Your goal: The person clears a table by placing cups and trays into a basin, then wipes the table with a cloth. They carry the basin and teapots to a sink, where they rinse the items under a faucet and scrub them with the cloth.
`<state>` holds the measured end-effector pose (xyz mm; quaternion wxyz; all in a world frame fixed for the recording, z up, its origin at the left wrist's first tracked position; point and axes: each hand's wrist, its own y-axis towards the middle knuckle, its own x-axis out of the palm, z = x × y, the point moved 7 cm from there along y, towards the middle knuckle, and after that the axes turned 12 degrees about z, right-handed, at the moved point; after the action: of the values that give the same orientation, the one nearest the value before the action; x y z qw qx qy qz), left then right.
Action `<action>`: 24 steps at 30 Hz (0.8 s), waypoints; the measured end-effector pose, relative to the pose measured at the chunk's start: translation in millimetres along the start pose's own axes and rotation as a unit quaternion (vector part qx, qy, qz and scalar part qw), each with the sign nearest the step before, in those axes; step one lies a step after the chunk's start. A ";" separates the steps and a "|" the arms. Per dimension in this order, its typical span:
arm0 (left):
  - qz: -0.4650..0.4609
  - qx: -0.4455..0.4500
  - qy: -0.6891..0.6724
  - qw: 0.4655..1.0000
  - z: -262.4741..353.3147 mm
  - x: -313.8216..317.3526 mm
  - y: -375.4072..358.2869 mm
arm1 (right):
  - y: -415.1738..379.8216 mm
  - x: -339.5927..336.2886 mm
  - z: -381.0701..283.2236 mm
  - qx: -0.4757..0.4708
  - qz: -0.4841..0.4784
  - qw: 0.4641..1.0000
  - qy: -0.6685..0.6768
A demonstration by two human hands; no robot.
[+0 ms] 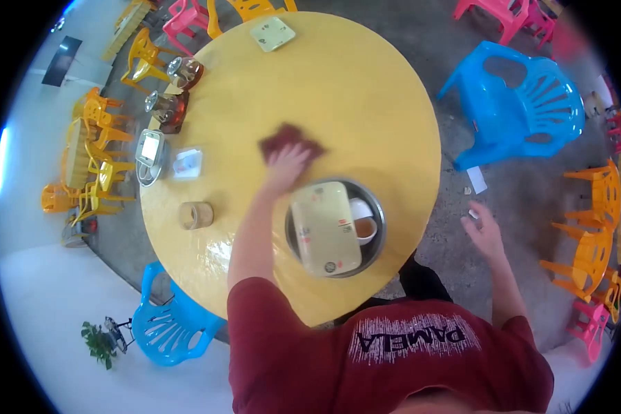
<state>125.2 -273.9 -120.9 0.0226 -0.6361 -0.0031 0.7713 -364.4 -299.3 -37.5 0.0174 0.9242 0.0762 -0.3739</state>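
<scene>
My left hand [288, 164] presses down on a dark red cloth [283, 140] on the yellow round tabletop [352, 90]. Cloth and fingertips are smeared by motion. Just right of my left forearm, a round metal basin [379, 231] holds a pale rectangular tray [323, 228] and white bowls, one bowl [364, 229] with brown liquid in it. Off the table's right side, my right hand [485, 234] hangs over the floor with its fingers apart. A small white spot shows near its fingertips.
A square plate [272, 34] lies at the far edge. Glass pots [169, 110], a white device [150, 148], a tissue packet [187, 164] and a jar [196, 215] line the left side. Blue chairs [517, 103] and orange chairs [586, 234] stand around; white paper [476, 179] lies on the floor.
</scene>
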 end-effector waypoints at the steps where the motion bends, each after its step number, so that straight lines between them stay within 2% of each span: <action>1: 0.010 -0.064 0.009 0.998 -19.8 -5.1 -21.2 | 1.5 8.6 10.1 0.044 -0.068 0.996 0.040; 2: 0.019 -0.131 0.016 0.991 -34.3 -5.1 -52.4 | -0.9 20.0 19.2 0.087 -0.141 0.983 0.077; 4: 0.043 -0.247 0.048 0.967 -44.2 -2.4 -114.3 | -4.1 59.9 29.5 0.113 -0.276 0.937 0.182; 6: 0.009 -0.331 0.079 0.940 -17.0 13.0 -165.8 | -15.8 87.9 -1.8 0.239 -0.379 0.855 0.262; 9: 0.033 -0.366 0.033 0.929 53.2 48.5 -240.4 | -15.0 153.6 -21.1 0.237 -0.423 0.838 0.251; 10: 0.050 -0.363 0.015 0.930 97.5 33.4 -248.2 | -11.8 170.5 -35.1 0.236 -0.421 0.842 0.241; 12: 0.046 -0.352 0.022 0.935 128.7 65.6 -282.4 | -0.4 200.9 -64.4 0.178 -0.438 0.854 0.216; 14: 0.016 -0.359 -0.009 0.933 158.8 44.5 -277.1 | 3.2 217.6 -84.3 0.152 -0.467 0.849 0.193; 16: 0.007 -0.357 -0.006 0.934 149.6 34.0 -273.4 | 5.0 226.6 -98.6 0.149 -0.522 0.825 0.159; 18: -0.003 -0.357 0.007 0.934 125.0 26.1 -271.0 | 0.1 236.4 -84.1 0.190 -0.516 0.813 0.192; 20: 0.026 -0.349 0.069 0.934 90.4 20.9 -260.7 | 1.9 231.5 -86.6 0.190 -0.500 0.817 0.217; 24: 0.142 -0.433 0.116 0.883 -3.5 11.6 -198.3 | 3.4 227.3 -76.0 0.210 -0.461 0.820 0.265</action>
<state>132.5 -75.4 -126.3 -0.3645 -0.6610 -0.2440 0.6089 -150.5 -266.8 -140.5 -0.3725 0.8259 0.4145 -0.0856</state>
